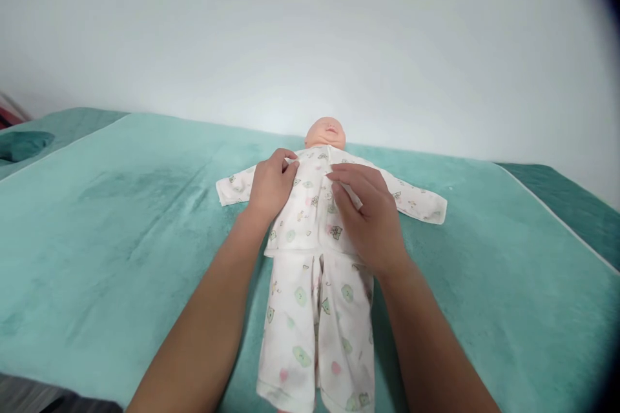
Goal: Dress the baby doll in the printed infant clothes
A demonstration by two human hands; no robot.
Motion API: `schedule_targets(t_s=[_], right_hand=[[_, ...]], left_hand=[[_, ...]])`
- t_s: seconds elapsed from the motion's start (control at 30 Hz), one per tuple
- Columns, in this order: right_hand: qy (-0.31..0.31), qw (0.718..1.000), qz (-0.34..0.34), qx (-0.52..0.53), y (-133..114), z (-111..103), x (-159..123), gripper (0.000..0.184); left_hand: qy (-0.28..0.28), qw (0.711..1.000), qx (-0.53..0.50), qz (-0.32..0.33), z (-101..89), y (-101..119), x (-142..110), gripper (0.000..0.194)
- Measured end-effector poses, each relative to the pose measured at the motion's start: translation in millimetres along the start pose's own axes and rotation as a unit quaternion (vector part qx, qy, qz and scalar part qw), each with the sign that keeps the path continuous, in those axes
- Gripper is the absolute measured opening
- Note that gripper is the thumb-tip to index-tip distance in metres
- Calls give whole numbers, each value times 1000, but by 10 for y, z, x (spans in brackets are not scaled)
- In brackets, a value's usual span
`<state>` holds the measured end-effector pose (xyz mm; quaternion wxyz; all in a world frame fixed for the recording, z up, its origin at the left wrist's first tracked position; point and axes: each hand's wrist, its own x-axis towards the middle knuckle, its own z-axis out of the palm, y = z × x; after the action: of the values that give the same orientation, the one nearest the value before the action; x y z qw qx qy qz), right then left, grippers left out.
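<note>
The soft green cover (145, 264) is creased on the left and darker towards its far corners. Flat on it lies a doll (324, 132) in a printed outfit (295, 284), head far, legs near, sleeves (421, 202) spread left and right.

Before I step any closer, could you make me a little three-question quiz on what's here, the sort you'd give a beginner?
1. True or false: the doll's head lies nearer the wall than the trousers do.

2. Multiple choice: what colour is the cloth underneath?
a) yellow
b) blue-green
c) brown

3. Short answer: which of the person's hands is nearer the sleeve on the picture's right?

Key: 1. True. 2. b. 3. The right hand.
</note>
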<state>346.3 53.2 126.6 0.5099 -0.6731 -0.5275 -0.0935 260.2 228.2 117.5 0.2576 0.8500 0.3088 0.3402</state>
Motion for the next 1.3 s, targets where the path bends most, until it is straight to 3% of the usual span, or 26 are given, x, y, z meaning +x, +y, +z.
schedule_targets(t_s=[0.1,0.27,0.5,0.7,0.87,1.0,1.13,1.23,1.3], right_hand=[[-26,997,-5,-66,86,32,-11,19],[-60,995,16,-84,118,41,-20,12],[-79,996,16,-44,171,61,-26,16],[-56,996,53,33,192,67,-9,9],[46,989,140,32,503,28,3,30],[4,981,163,-106,897,-16,-71,46],[-50,950,173,-256,1187,-246,-246,50],[-73,919,227,-314,1369,-588,-410,52],[-65,897,261,-351,1478,-820,-503,53]], left_hand=[[12,1000,2,3,-12,-1,-14,21],[22,1000,-3,-13,-18,-7,-27,19],[19,1000,20,-12,42,-57,-24,23],[57,995,68,46,125,-176,1,23],[62,981,181,35,134,-394,-101,33],[24,964,265,23,16,-665,-268,47],[-12,952,305,-17,-221,-871,-379,56],[-31,950,308,-47,-429,-964,-427,59],[-15,949,307,-74,-552,-1013,-455,60]])
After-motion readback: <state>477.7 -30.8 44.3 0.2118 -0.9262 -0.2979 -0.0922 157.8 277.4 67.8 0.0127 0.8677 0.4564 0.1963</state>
